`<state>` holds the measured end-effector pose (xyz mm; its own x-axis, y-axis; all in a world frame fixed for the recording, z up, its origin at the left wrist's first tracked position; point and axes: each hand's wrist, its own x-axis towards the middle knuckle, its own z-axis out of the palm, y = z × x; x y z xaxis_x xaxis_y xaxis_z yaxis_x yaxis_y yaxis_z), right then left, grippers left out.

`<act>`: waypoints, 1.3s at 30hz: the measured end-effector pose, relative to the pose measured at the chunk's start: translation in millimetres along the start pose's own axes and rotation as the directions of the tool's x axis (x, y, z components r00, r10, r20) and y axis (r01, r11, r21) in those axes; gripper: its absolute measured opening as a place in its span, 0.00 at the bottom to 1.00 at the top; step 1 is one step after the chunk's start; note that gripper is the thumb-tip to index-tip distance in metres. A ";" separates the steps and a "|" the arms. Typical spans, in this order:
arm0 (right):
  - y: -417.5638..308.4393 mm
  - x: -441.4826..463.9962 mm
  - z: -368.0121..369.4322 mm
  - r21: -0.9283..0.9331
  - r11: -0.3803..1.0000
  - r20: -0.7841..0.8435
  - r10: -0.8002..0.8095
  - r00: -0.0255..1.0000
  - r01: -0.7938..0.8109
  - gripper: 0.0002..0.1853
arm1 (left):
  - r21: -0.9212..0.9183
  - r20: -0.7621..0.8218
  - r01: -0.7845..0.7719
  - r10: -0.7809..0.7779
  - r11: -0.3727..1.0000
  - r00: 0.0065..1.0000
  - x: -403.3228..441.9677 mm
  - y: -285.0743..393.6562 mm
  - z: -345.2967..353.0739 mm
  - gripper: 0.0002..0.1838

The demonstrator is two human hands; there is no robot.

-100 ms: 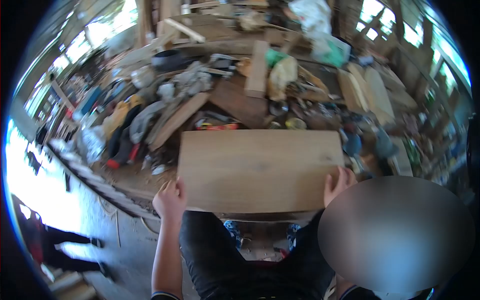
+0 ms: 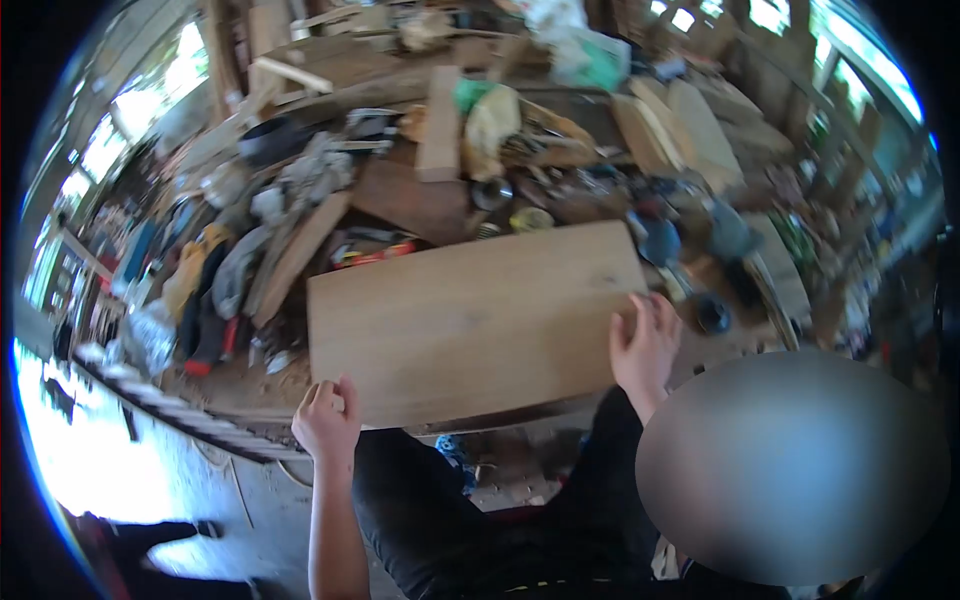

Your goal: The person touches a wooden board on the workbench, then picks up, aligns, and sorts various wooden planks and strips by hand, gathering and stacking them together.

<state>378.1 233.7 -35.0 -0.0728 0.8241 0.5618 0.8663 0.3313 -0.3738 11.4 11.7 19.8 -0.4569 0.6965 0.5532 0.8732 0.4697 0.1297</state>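
A wide, flat wooden board [image 2: 475, 325] lies at the front edge of the cluttered bench, tilted so that its right end sits farther back. At its lower left corner my left hand [image 2: 328, 418] has its fingers curled on the board's edge. My right hand [image 2: 645, 345] is at the board's right end, thumb and fingers apart, with the fingertips by the edge. Just behind the board are a red and yellow object [image 2: 373, 254] and a round yellowish item [image 2: 531, 220].
Wood offcuts, plastic bags and tools are heaped across the bench. A dark cup-like object [image 2: 712, 314] stands right of my right hand. A blurred oval hides the lower right. Another person's dark-clothed legs [image 2: 150, 545] show at the lower left.
The board has shifted left in view and turned, its right end now higher. My right hand has moved left and its fingers look more spread. The whole view has also shifted.
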 end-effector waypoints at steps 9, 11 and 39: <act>34.7 8.7 -15.3 -0.007 0.999 -0.013 -0.049 0.999 0.049 0.18 | -0.301 0.140 -0.007 0.051 0.953 0.989 -18.2 94.1 53.8 0.12; 34.0 9.5 -14.5 -0.004 0.998 -0.011 -0.067 0.998 0.067 0.18 | -0.356 0.157 0.066 -0.010 0.932 0.988 -16.0 96.4 57.5 0.12; 27.1 19.0 -14.4 0.021 0.983 0.028 -0.185 0.982 0.185 0.15 | -0.382 0.115 -0.051 0.102 0.923 0.988 -10.6 85.9 56.5 0.09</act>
<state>407.3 251.8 -23.8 -0.2460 0.7609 0.6004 0.8275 0.4874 -0.2787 81.7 75.3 -21.5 -0.3818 0.7988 0.4650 0.8936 0.1907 0.4063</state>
